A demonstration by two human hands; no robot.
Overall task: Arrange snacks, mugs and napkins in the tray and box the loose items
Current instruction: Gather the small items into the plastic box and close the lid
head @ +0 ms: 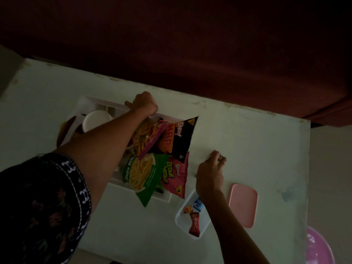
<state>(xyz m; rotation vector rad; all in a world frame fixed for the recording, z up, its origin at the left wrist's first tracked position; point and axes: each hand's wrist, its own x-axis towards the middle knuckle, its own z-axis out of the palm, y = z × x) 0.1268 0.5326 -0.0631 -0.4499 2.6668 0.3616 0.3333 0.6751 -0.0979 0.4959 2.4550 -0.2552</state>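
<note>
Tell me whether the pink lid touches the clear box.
Apart. The head view shows bare table between the pink lid and the clear box.

Snack packets in tray; box right.

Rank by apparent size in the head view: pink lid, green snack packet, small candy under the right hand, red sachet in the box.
1. green snack packet
2. pink lid, somewhat smaller
3. red sachet
4. small candy, mostly hidden by fingers

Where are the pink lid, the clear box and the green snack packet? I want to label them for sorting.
pink lid (243, 205), head view, middle of its flat top.
clear box (179, 221), head view, bare floor by its left wall.
green snack packet (144, 176), head view, printed front.
</note>
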